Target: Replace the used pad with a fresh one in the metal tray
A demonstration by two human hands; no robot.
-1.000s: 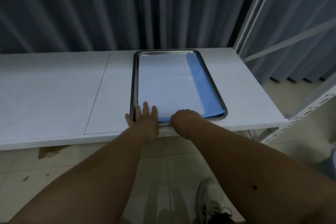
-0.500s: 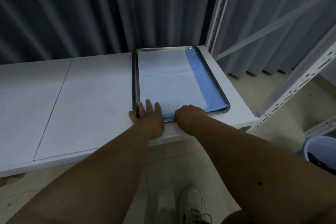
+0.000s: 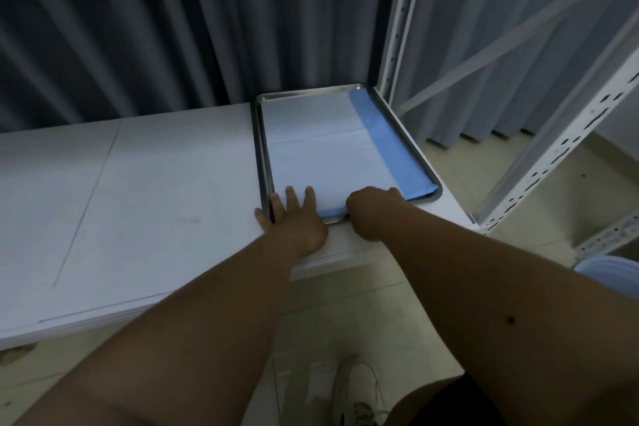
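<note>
The metal tray [image 3: 264, 162] sits at the right end of the white table [image 3: 138, 190], its long side running away from the person and its near short edge close to the table's front edge. Inside it lies the pad [image 3: 325, 156], which nearly fills the tray: most of its surface is pale white with a faint crease across the middle, and a blue strip runs along its right side and shows again along the near edge. The left hand [image 3: 294, 221] lies flat over the tray's near left corner, fingers straight and slightly spread; the fingertips rest on the white part of the pad, while the thumb lies outside the rim on the table. The right hand [image 3: 371, 211] is just beside it to the right, at the middle of the tray's near edge, knuckles up and fingers curled under; it covers the blue border of the pad there, and whether the hidden fingers actually pinch the pad or the rim cannot be told. Both hands are at the near end of the pad, and the rest of it stretches away from them uncovered. The tray's rim is dull silver with rounded corners. A white slotted rack post [image 3: 397, 21] stands just behind the tray's far right corner, grey curtains [image 3: 173, 17] hang behind the table, and a shoe [image 3: 359, 398] shows on the tiled floor below.
</note>
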